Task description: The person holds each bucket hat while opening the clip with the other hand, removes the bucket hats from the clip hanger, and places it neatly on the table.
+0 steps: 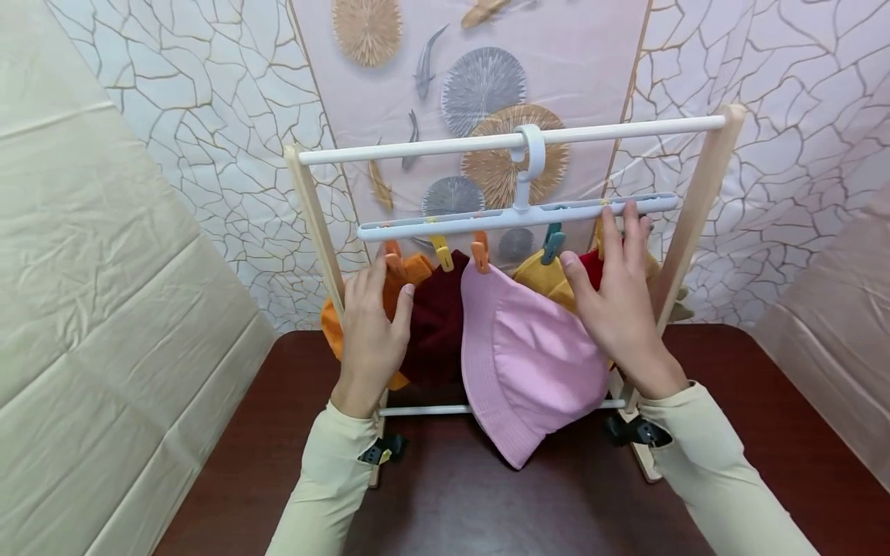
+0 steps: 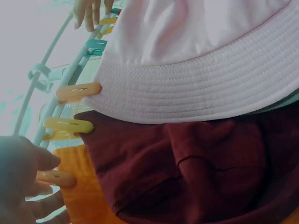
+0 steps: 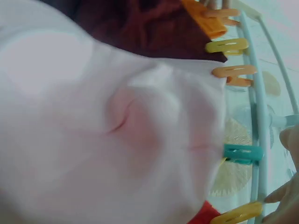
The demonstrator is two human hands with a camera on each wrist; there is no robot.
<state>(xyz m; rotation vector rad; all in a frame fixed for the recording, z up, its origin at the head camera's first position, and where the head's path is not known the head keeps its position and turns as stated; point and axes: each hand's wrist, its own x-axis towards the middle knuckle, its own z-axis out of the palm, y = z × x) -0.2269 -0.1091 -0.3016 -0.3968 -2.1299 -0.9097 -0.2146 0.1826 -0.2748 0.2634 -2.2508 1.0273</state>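
Note:
A pale blue clip hanger (image 1: 445, 225) hangs by its hook from the rack's white top rod (image 1: 417, 148). My left hand (image 1: 371, 328) is at its left end, fingers up beside an orange clip (image 2: 60, 178), thumb spread. Extended fingers of my right hand (image 1: 622, 305) reach the bar's right part, by a yellow clip (image 3: 238, 213). Between the hands hangs a pink bucket hat (image 1: 542, 347) from another orange clip (image 1: 480, 252). Left of it are a maroon hat (image 1: 434, 332) under a yellow clip (image 1: 442, 253) and an orange hat (image 1: 330, 328).
Behind the pink hat, a yellow hat (image 1: 542, 278) and a red one (image 1: 593, 266) show partly, near a teal clip (image 1: 552, 245). The rack's wooden posts (image 1: 702, 208) stand on a dark brown table (image 1: 487, 510). A patterned cloth backdrop (image 1: 229, 116) rises behind.

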